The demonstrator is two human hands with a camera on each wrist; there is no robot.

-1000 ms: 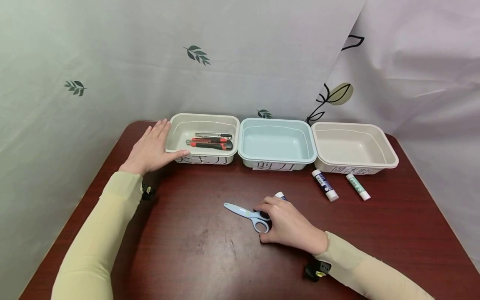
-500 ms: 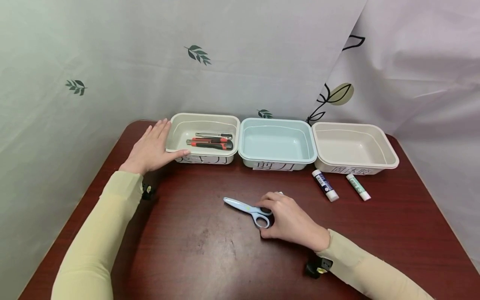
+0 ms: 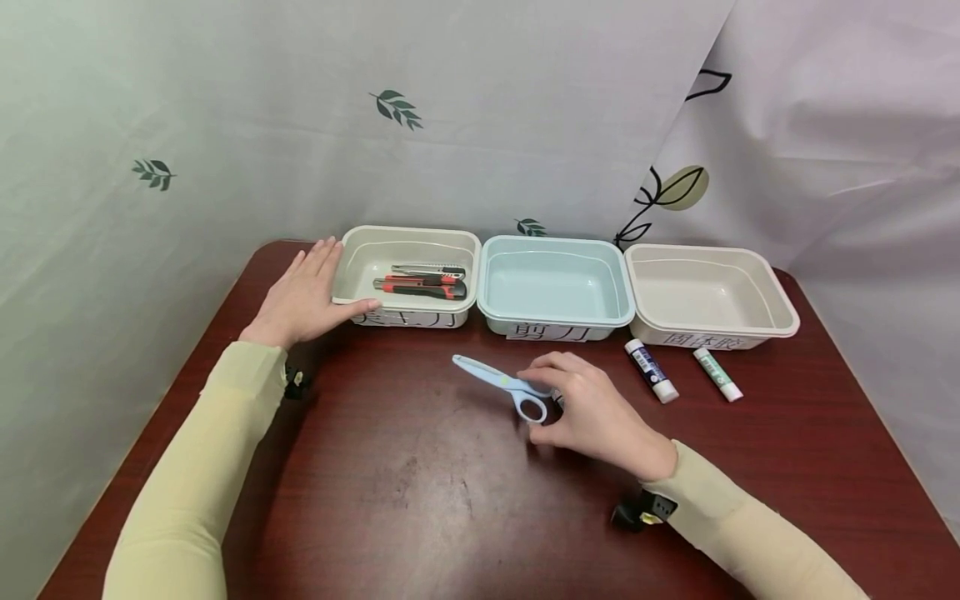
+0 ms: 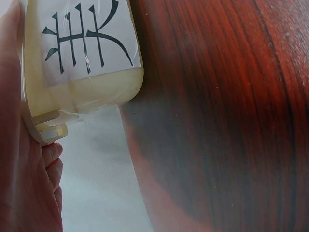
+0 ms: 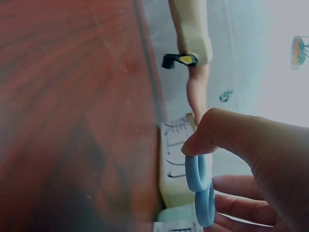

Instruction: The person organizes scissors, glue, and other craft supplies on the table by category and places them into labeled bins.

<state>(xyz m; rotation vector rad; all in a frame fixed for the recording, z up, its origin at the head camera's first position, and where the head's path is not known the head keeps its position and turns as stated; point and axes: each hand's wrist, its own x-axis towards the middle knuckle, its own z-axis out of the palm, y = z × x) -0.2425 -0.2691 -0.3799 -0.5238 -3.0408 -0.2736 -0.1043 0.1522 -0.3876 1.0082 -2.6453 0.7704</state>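
Light blue scissors (image 3: pixel 495 377) are pinched by their handles in my right hand (image 3: pixel 596 408), above the table with the blades towards the left. In the right wrist view the thumb presses one handle loop of the scissors (image 5: pixel 190 175), with fingers at the other loop. My left hand (image 3: pixel 300 296) rests against the left corner of a beige bin (image 3: pixel 408 307), fingers straight along its side and thumb on the front rim. The left wrist view shows this bin's labelled front (image 4: pixel 106 89) beside the hand. Several utility knives (image 3: pixel 423 287) lie inside it.
A light blue bin (image 3: pixel 555 319) stands in the middle and another beige bin (image 3: pixel 716 329) on the right, both labelled. Two glue sticks, one dark blue (image 3: pixel 650 372) and one green (image 3: pixel 717 375), lie before the right bin. Another glue stick is mostly hidden behind my right hand.
My right hand has lifted the scissors off the table and moved them away from me, towards the bins. The left hand has stayed on the left bin.
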